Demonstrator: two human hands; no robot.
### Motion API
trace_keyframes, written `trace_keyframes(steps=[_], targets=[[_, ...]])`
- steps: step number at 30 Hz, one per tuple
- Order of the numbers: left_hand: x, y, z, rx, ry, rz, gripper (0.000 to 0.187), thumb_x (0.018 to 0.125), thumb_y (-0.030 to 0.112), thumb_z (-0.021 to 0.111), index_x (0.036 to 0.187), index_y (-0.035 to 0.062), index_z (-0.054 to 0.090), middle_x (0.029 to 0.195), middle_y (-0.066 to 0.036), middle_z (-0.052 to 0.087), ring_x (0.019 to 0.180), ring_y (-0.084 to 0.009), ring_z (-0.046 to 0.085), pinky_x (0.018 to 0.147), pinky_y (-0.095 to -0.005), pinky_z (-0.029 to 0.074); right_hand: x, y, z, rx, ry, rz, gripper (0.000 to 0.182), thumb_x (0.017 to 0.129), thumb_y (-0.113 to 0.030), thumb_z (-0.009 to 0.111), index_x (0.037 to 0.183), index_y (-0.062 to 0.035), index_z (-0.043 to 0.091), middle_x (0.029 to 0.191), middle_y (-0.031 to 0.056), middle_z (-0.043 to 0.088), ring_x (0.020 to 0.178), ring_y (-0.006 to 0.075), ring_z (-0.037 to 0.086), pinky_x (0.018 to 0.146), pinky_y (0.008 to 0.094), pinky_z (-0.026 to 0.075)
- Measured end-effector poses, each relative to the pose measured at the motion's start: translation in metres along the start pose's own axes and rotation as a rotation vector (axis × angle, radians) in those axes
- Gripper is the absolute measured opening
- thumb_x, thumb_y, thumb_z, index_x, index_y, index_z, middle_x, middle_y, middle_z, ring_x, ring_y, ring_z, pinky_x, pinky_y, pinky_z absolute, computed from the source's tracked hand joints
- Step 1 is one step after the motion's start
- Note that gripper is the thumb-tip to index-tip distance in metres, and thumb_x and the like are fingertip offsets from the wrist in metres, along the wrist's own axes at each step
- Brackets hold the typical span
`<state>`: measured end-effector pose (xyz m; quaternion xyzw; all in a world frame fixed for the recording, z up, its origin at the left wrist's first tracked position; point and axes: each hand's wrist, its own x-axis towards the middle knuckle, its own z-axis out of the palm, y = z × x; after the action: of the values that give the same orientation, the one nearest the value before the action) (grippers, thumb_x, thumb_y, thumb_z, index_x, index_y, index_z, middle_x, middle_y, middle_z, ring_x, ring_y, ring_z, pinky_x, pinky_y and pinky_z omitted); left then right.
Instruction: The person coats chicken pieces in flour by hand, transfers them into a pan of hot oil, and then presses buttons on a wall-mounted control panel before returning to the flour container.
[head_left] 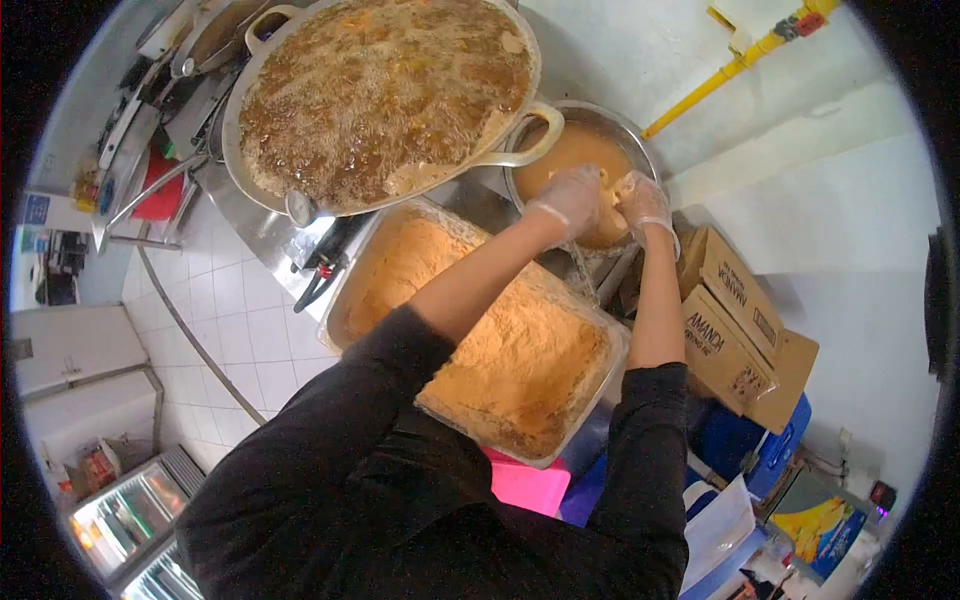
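Observation:
Both my hands wear clear plastic gloves and are over a round metal bowl [519, 196] of thin tan batter [590, 140]. My left hand [574, 203] has its fingers curled in at the middle of the bowl. Close beside it, my right hand [648, 205] is closed too, its fingers pointing toward the left. Between the two hands is a pale, batter-wet piece of food [611, 212], which both appear to grip; its kind is too blurred to tell. Under my forearms lies a large rectangular tub [620, 345] of orange-tinted flour [525, 345].
A big two-handled pan [232, 150] of bubbling oil stands at the upper left, its near handle close to the bowl. Cardboard boxes [725, 320] lean by the wall at right. A yellow pipe [740, 62] runs along the wall. A pink container [528, 485] sits below the tub.

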<state>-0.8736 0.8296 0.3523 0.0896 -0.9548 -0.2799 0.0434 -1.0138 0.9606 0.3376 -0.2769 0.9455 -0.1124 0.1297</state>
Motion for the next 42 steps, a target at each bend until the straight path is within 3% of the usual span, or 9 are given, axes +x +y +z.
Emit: trace_keyframes(steps=[4,9,12,17,22,27,29,41,42], targets=[[0.082,-0.063,0.1,0.282,0.021,0.006,0.03,0.085,0.018,0.048,0.1,-0.0027,0.064,0.109,-0.023,0.064,0.106,-0.034,0.062,0.091,-0.0369,0.049,0.028,0.045,0.04,-0.01,0.023,-0.011,0.037,0.084,-0.027,0.067,0.114,-0.0055,0.065,0.114,0.0205,0.066,0.107,0.0373,0.063,0.095,0.044,0.049],[0.058,-0.057,0.084,0.096,0.121,-0.042,0.031,0.082,0.012,0.053,0.107,-0.0061,0.059,0.111,-0.026,0.061,0.11,-0.0369,0.058,0.096,-0.0427,0.047,-0.033,0.002,-0.001,0.111,0.339,-0.081,0.028,0.085,-0.022,0.065,0.107,-0.0038,0.066,0.108,0.0193,0.068,0.103,0.037,0.063,0.092,0.044,0.049],[-0.022,-0.039,0.042,-0.238,0.392,0.093,0.036,0.083,0.013,0.063,0.116,-0.0016,0.056,0.103,-0.024,0.063,0.098,-0.0411,0.06,0.088,-0.0462,0.05,-0.114,-0.069,-0.032,0.356,0.465,-0.071,0.02,0.087,-0.019,0.063,0.094,-0.0004,0.064,0.094,0.0179,0.068,0.092,0.0356,0.064,0.085,0.0441,0.049],[-0.196,-0.075,-0.004,-0.206,0.002,-0.163,0.027,0.081,0.012,0.062,0.104,-0.0013,0.06,0.1,-0.025,0.064,0.095,-0.0435,0.061,0.085,-0.0483,0.05,-0.178,-0.125,0.095,0.68,0.119,-0.395,0.008,0.087,-0.01,0.06,0.088,-0.0025,0.061,0.087,0.019,0.064,0.086,0.0338,0.065,0.075,0.0399,0.05],[-0.318,-0.164,0.017,0.253,-0.17,-0.222,0.029,0.088,0.024,0.057,0.107,0.0015,0.06,0.082,-0.021,0.061,0.075,-0.0358,0.063,0.066,-0.0462,0.052,-0.199,-0.141,0.257,0.051,-0.162,-0.473,0.039,0.093,-0.025,0.056,0.129,-0.0088,0.048,0.128,0.0177,0.051,0.112,0.0313,0.057,0.092,0.043,0.048],[-0.372,-0.183,0.02,0.557,-0.392,-0.232,0.053,0.094,0.04,0.048,0.131,0.0029,0.051,0.098,-0.016,0.065,0.087,-0.028,0.065,0.076,-0.0418,0.053,-0.205,-0.168,0.268,-0.43,-0.497,-0.395,0.075,0.091,-0.038,0.06,0.153,-0.0118,0.028,0.154,0.0166,0.035,0.132,0.0312,0.049,0.105,0.0453,0.044],[-0.376,-0.185,0.012,0.487,-0.351,-0.263,0.054,0.095,0.042,0.046,0.134,0.004,0.049,0.101,-0.016,0.064,0.087,-0.0279,0.065,0.076,-0.0421,0.053,-0.201,-0.203,0.177,-0.334,-0.553,-0.312,0.083,0.087,-0.042,0.065,0.153,-0.0101,0.027,0.148,0.0177,0.046,0.128,0.0333,0.053,0.103,0.0446,0.046],[-0.375,-0.167,-0.022,-0.016,-0.075,-0.254,0.03,0.092,0.03,0.055,0.105,0.0041,0.056,0.096,-0.02,0.065,0.081,-0.0357,0.067,0.072,-0.0462,0.054,-0.261,-0.178,0.221,-0.217,-0.393,-0.645,0.041,0.085,-0.027,0.065,0.12,-0.0079,0.059,0.105,0.0207,0.066,0.093,0.0344,0.065,0.083,0.0439,0.053],[-0.376,-0.164,-0.026,-0.021,-0.107,-0.258,0.029,0.092,0.03,0.055,0.105,0.0039,0.056,0.095,-0.02,0.065,0.081,-0.036,0.067,0.072,-0.0465,0.054,-0.27,-0.173,0.224,-0.153,-0.438,-0.467,0.039,0.081,-0.027,0.069,0.114,-0.0087,0.059,0.101,0.0192,0.067,0.093,0.0359,0.065,0.081,0.045,0.053]])
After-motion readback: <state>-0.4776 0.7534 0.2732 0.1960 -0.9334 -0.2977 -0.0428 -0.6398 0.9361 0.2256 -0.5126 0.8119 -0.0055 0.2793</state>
